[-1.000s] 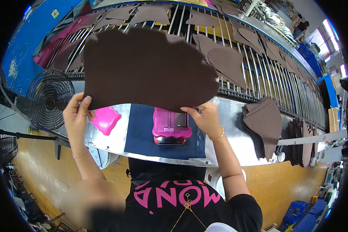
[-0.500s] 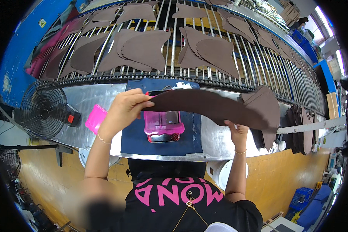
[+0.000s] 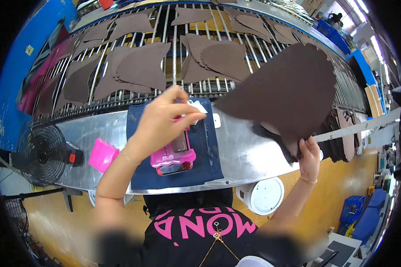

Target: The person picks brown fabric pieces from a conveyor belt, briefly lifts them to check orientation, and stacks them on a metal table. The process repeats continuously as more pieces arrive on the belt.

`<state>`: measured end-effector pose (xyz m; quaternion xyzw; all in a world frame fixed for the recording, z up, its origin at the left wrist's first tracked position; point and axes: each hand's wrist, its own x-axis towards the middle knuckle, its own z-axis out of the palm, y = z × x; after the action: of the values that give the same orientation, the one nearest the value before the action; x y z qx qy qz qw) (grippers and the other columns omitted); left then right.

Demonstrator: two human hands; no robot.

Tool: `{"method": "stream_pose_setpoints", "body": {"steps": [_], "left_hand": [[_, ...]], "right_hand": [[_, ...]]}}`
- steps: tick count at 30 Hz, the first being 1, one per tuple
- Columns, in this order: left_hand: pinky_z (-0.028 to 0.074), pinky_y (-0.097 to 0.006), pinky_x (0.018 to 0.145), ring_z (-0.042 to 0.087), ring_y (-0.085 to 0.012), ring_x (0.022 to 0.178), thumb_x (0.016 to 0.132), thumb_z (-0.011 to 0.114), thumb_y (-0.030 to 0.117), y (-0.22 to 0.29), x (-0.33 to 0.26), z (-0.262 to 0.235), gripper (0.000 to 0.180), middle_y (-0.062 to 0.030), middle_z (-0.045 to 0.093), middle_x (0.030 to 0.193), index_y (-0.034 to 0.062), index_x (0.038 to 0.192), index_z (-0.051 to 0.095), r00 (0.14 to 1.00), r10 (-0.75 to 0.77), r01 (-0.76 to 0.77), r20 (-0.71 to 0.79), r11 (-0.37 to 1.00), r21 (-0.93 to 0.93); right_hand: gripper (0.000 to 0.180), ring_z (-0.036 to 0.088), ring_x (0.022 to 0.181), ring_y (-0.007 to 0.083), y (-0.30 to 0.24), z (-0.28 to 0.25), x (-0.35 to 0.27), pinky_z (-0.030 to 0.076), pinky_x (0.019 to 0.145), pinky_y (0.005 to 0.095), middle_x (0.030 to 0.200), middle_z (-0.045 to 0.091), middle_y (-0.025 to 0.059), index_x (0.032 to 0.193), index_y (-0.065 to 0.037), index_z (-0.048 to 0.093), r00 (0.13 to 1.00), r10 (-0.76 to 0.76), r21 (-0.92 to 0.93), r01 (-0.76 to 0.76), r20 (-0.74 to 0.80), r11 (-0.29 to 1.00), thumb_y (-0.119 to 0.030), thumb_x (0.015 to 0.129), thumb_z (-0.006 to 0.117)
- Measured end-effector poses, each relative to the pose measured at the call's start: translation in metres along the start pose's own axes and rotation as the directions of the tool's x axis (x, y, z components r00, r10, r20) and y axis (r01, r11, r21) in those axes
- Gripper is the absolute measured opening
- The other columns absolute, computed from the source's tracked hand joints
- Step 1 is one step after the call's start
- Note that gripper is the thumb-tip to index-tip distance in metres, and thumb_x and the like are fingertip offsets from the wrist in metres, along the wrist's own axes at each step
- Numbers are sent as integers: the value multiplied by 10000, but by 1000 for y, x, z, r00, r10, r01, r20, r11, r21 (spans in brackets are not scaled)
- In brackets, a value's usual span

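Observation:
A large dark brown cut panel (image 3: 285, 89), curved along one side and notched at its far right edge, is raised over the right of the table. Its lower corner is pinched in my right hand (image 3: 309, 160). My left hand (image 3: 167, 115) hovers over the dark blue mat (image 3: 205, 164), thumb and forefinger slightly apart and the other fingers curled. No panel is in it. Just behind its fingertips lies a white crumpled piece (image 3: 198, 107). Below, partly covered by the left hand, stands a pink tray (image 3: 173, 158) with a red-and-black case (image 3: 176, 168) at its front.
Brown panels (image 3: 142, 69) lie in stacks on the metal-bar rack (image 3: 174, 58) beyond the table. A black fan (image 3: 42, 153) and a pink container (image 3: 103, 155) stand at left. More dark pieces (image 3: 343, 147) hang at right near a pale bar (image 3: 365, 127). A white bucket (image 3: 265, 196) stands below.
My left hand has let go of the brown panel's left end. My right hand has moved right, and the panel has swung round to show its broad face. The view has shifted.

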<state>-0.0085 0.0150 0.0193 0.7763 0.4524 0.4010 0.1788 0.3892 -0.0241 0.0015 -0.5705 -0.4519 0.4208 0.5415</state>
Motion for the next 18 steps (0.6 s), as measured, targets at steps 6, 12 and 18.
{"method": "stream_pose_setpoints", "body": {"steps": [6,12,18], "left_hand": [[400,-279,586,502,-154,674,800,704,110,-9,-22,-38,117,-51,514,783,27,882,719,961,-247,249,-123,968,0],[368,-267,579,467,-134,658,810,695,79,-25,-62,-58,124,-53,497,763,-27,875,690,872,-429,447,-238,894,25],[373,-265,588,468,-135,661,824,684,70,-43,-106,-78,132,-60,503,753,-54,869,676,764,-560,601,-319,799,38]], "right_hand": [[341,608,986,171,35,14,124,521,790,312,1153,594,54,1286,-106,464,993,67,470,-106,99,876,-5,961,440],[347,616,1045,267,99,46,278,532,752,375,1163,596,99,1220,-103,475,980,181,630,-93,-77,771,62,936,364],[429,666,892,260,154,67,345,494,704,386,1063,633,89,1190,-132,484,922,369,607,-228,-116,761,75,871,286]]}}
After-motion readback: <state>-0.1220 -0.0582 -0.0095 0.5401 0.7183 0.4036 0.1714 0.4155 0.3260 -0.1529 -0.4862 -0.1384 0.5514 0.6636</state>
